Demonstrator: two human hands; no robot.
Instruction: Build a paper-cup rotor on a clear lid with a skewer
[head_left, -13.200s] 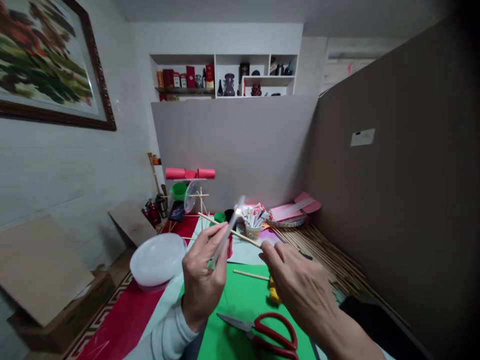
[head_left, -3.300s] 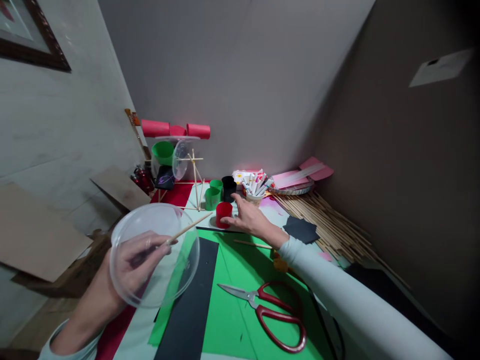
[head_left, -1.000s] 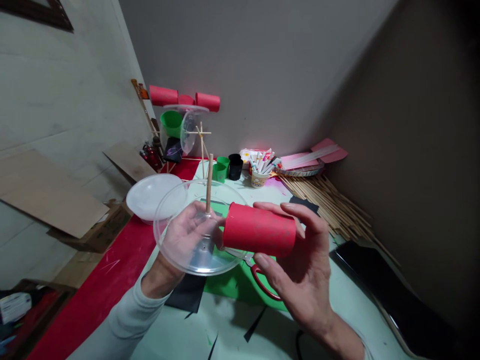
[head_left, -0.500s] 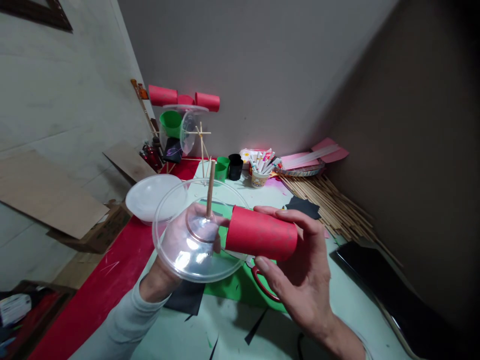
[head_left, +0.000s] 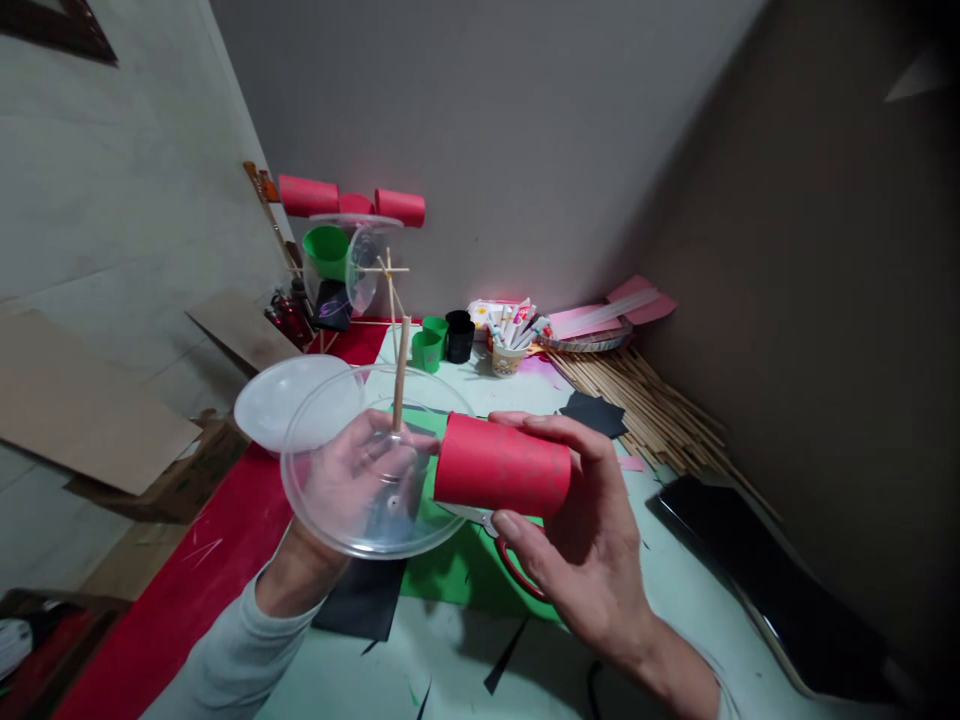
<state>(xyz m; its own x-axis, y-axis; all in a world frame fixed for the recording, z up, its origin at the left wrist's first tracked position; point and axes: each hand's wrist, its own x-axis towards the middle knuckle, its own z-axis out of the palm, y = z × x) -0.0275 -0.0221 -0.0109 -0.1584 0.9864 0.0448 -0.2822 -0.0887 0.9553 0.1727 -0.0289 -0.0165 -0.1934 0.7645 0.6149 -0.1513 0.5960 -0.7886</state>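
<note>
A clear plastic lid (head_left: 352,500) with a wooden stick (head_left: 400,375) through its centre is gripped from beneath by the left hand (head_left: 352,480), while a red paper cup (head_left: 501,468), clasped sideways in the right hand (head_left: 577,545), is held at its rim, apparently not yet attached.

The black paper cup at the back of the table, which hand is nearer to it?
Left. The left hand sits almost straight in front of the black paper cup; the right hand is lower, farther away.
</note>
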